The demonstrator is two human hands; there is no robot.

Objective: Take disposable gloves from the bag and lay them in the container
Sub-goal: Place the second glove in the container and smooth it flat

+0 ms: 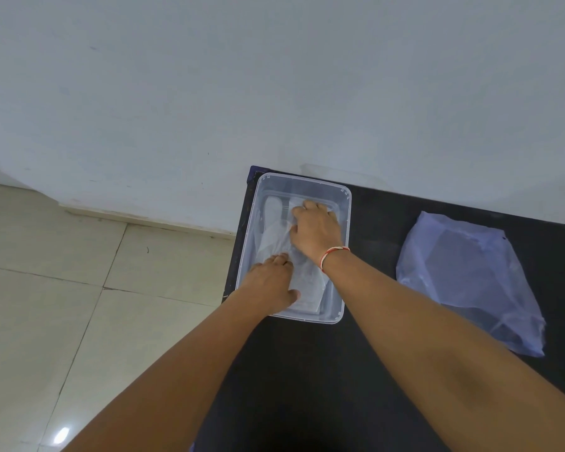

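Black bench [388,230] against a pale wall: both hands press flat, fingers spread, on gloves [274,238] inside the container [345,223] — left hand [269,282] near, right hand [315,228] far; bag [470,278] lies rightward, nearer the right hand.

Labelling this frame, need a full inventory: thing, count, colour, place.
container: one, clear, table's far left corner
gloves: count unclear, translucent white, flat inside the container
bag: one, translucent bluish, on the table right of the container
table: one, black, against the wall
wall: pale grey, behind the table
floor: cream tiles, left of the table
band: one, red and white, right wrist
left hand: pressing the gloves, container's near end
right hand: fingers bent on the gloves, container's far end
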